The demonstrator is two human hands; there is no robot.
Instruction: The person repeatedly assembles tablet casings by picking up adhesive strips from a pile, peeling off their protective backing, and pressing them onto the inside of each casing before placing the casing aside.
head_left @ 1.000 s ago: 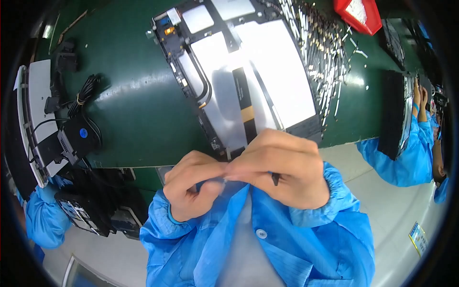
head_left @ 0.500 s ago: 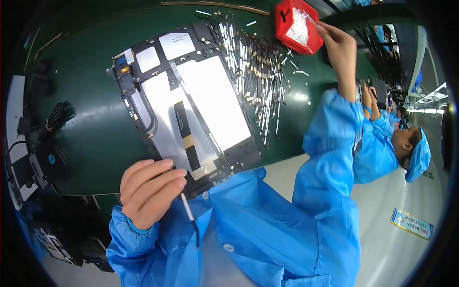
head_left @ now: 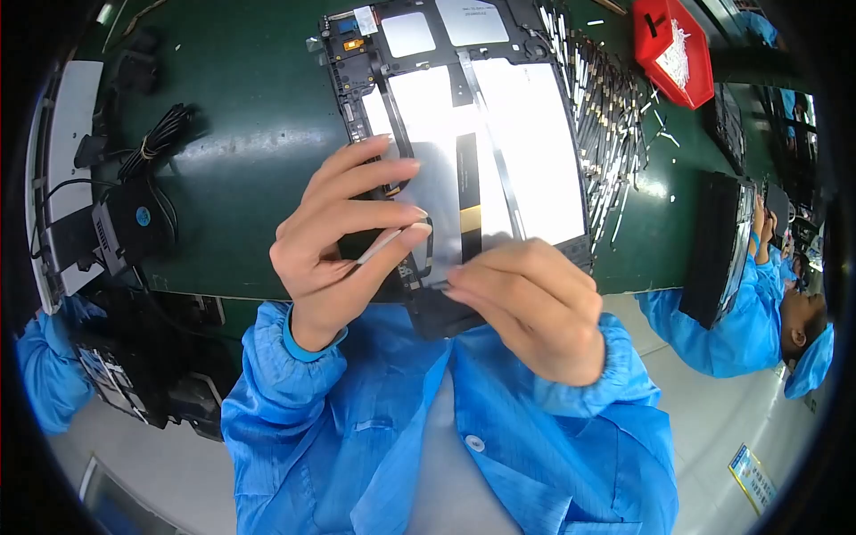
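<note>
A tablet-like device with its inside exposed lies at the table's front edge, its black frame around silvery-white panels. A dark flat ribbon with a gold band runs down its middle. My left hand is over its left side, with a thin pale strip pinched between thumb and finger. The other fingers are spread above the frame. My right hand is closed in a pinch at the device's lower end, near the ribbon's bottom. Whatever is between its fingertips is too small to make out.
Many thin black-and-white strips lie piled right of the device. Behind them stands a red bin of small white pieces. A coiled black cable and dark box sit left. A stack of dark panels and a co-worker are right.
My right hand has come from the red bin down to the device's lower end. My left hand has moved up over the device's left side, still with a thin strip. The view has shifted.
</note>
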